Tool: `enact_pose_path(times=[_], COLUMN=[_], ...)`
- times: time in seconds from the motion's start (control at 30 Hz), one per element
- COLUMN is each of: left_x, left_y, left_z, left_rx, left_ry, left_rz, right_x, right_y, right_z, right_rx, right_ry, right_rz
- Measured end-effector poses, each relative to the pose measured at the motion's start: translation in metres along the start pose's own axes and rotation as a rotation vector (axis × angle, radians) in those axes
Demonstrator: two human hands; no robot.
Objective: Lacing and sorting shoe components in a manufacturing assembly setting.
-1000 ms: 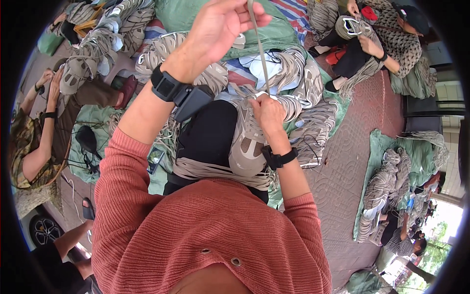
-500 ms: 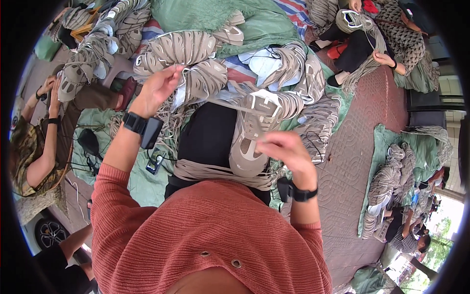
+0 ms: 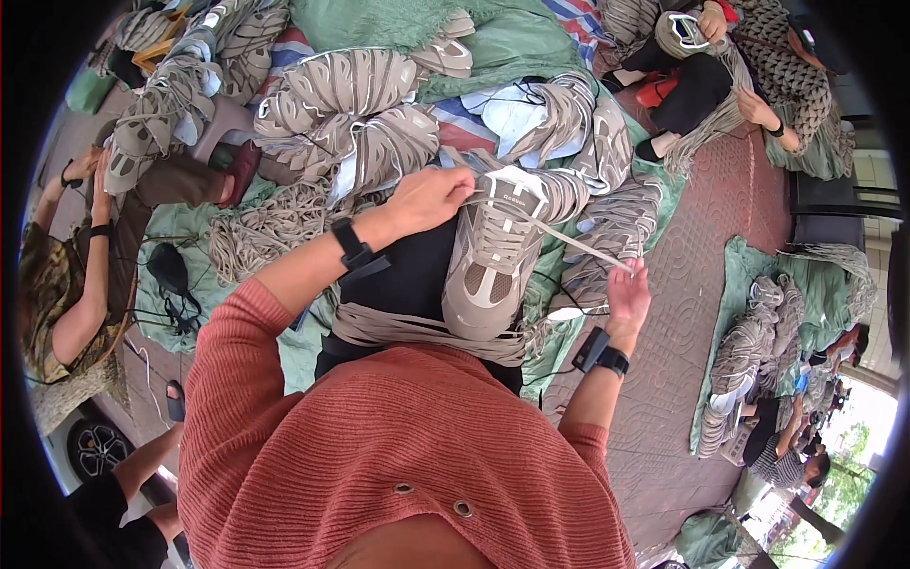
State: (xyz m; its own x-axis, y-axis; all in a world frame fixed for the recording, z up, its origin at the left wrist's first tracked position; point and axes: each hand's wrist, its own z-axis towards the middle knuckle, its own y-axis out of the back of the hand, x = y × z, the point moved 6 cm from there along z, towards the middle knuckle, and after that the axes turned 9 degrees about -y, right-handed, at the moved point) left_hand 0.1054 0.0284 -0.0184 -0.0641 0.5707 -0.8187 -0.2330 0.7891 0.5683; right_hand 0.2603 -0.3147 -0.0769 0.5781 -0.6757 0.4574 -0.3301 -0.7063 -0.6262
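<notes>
A grey-beige sneaker [image 3: 481, 294] with a white-lined collar rests on my black-clad lap, its toe toward me. Lacing crosses its tongue. My left hand [image 3: 431, 201] is beside the shoe's upper left eyelets, thumb and fingers pinched on the shoelace. From the top of the shoe a pale shoelace [image 3: 580, 244] stretches to the right. Its far part is pinched in my right hand [image 3: 627, 296], out past the shoe's right side. A bundle of loose laces [image 3: 408, 329] lies across my lap behind the toe.
Piles of similar sneakers [image 3: 332, 95] and a heap of laces [image 3: 265, 232] lie ahead on green sheeting [image 3: 526, 57]. One person's hands [image 3: 95, 175] are at the left; another person handles a shoe [image 3: 681, 36] at the upper right. More shoes [image 3: 744, 360] lie on the paving at right.
My left hand has come from the upper left, where it held a lace drawn out, to the shoe's top. My right hand has swung from above the shoe out to the right, stretching a lace.
</notes>
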Motion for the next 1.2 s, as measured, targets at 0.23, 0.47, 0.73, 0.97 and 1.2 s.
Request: enact_pose_path(times=[0.23, 0.47, 0.73, 0.97, 1.2], left_x=[-0.016, -0.007, 0.005, -0.033, -0.027], left_y=[0.0, -0.025, -0.022, -0.004, -0.01], left_z=[0.007, 0.029, 0.026, 0.009, -0.018], left_rx=[0.105, 0.095, 0.307, 0.257, 0.457], left_ry=[-0.118, -0.078, 0.126, -0.124, -0.466], left_rz=[0.234, 0.303, -0.284, -0.068, 0.496], right_x=[-0.075, -0.148, -0.152, -0.135, -0.084], right_y=[-0.15, -0.185, -0.172, -0.156, -0.137], right_z=[-0.004, -0.021, -0.019, -0.008, -0.014], right_rx=[0.446, 0.885, 0.876, 0.774, 0.745], right_ry=[0.233, 0.53, 0.342, 0.015, -0.358], right_rz=[-1.127, -1.8, -1.626, -1.386, -0.453])
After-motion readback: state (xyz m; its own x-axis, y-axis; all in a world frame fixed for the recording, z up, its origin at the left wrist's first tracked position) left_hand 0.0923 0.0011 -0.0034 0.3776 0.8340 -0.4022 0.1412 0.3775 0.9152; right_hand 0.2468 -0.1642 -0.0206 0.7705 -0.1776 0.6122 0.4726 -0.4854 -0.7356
